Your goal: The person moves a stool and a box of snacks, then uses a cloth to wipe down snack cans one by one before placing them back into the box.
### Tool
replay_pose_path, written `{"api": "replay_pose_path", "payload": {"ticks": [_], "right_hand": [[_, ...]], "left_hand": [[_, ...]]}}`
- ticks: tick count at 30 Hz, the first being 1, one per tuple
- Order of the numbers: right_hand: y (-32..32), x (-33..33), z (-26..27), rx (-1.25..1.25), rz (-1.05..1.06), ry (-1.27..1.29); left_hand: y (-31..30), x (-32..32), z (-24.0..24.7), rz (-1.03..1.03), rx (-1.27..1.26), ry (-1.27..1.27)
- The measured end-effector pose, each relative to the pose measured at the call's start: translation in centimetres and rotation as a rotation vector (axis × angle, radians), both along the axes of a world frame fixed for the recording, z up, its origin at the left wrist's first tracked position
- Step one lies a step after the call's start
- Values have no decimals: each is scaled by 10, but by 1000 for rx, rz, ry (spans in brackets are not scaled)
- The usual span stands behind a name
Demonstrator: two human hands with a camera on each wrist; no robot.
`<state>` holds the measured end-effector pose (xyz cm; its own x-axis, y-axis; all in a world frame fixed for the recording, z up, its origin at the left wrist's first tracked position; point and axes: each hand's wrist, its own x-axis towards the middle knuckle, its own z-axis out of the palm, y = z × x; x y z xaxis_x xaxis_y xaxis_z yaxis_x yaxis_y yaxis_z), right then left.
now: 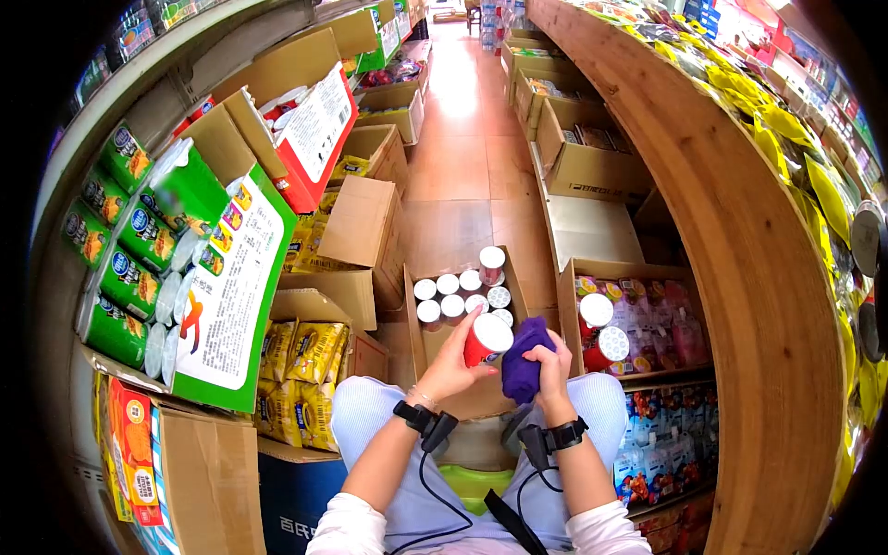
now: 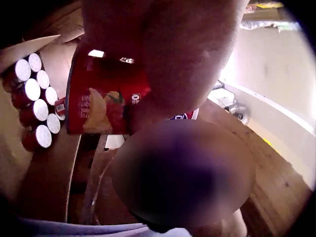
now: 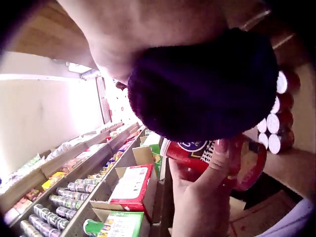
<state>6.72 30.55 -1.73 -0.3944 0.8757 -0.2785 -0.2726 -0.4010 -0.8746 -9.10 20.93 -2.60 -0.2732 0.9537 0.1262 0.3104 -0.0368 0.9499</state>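
Note:
My left hand point(image 1: 448, 370) grips a short red chip canister point(image 1: 483, 344) with a white lid, tilted in front of my knees. Its red side with a chip picture shows large in the left wrist view. A bunched purple cloth point(image 1: 524, 363) is in my right hand point(image 1: 553, 368), right beside the canister. In the right wrist view the cloth point(image 3: 207, 94) hides most of the right fingers, and the left hand point(image 3: 200, 200) wraps the canister below it. Beyond the hands, an open carton point(image 1: 417, 353) on the floor holds several white-lidded canisters point(image 1: 451, 306).
Green chip canisters point(image 1: 129, 282) lie in a carton on the left shelf, near a red carton point(image 1: 319, 129). Yellow snack bags point(image 1: 314, 351) fill a carton beside my left knee. At right stand two more canisters point(image 1: 606, 347) on pink packs, under a wooden shelf edge point(image 1: 740, 231).

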Motion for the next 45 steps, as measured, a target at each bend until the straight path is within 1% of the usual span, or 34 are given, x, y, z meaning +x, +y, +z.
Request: {"api": "replay_pose_path", "payload": {"ticks": [1, 4, 6, 9, 10, 12, 15, 19, 22, 26, 29, 32, 36, 41, 45], "right_hand": [[0, -1, 1, 79, -28, -38], [7, -1, -14, 492, -30, -226], [3, -1, -14, 752, 37, -394], [-5, -4, -12, 801, 189, -379], [-7, -5, -12, 763, 243, -379], [-9, -5, -14, 791, 303, -299], [-11, -4, -9, 801, 286, -320], [-9, -4, -11, 729, 98, -463], [-5, -2, -11, 774, -8, -654], [-4, -3, -14, 743, 2, -711], [-5, -4, -17, 735, 91, -689], [-9, -5, -12, 715, 159, -650], [-12, -4, -5, 742, 253, -582], [-14, -3, 0, 797, 311, -466], [-15, -4, -1, 820, 298, -390]], "left_hand": [[-1, 0, -2, 61, -1, 140], [-3, 3, -3, 192, -4, 364], [-6, 4, 0, 216, -18, 505], [-10, 2, 5, 231, -34, 695], [-11, 0, 6, 232, -37, 756], [-12, -2, 6, 221, -51, 768], [-12, -1, 8, 191, -52, 773], [-10, 1, 7, 126, 38, 763], [-10, 5, 12, 103, 92, 805], [-11, 8, 17, 153, 92, 831], [-11, 9, 21, 251, 61, 821], [-9, 5, 16, 324, 33, 816], [-8, 3, 10, 383, 11, 811], [-9, 2, 4, 374, -42, 874], [-7, 2, -6, 339, -62, 953]]}}
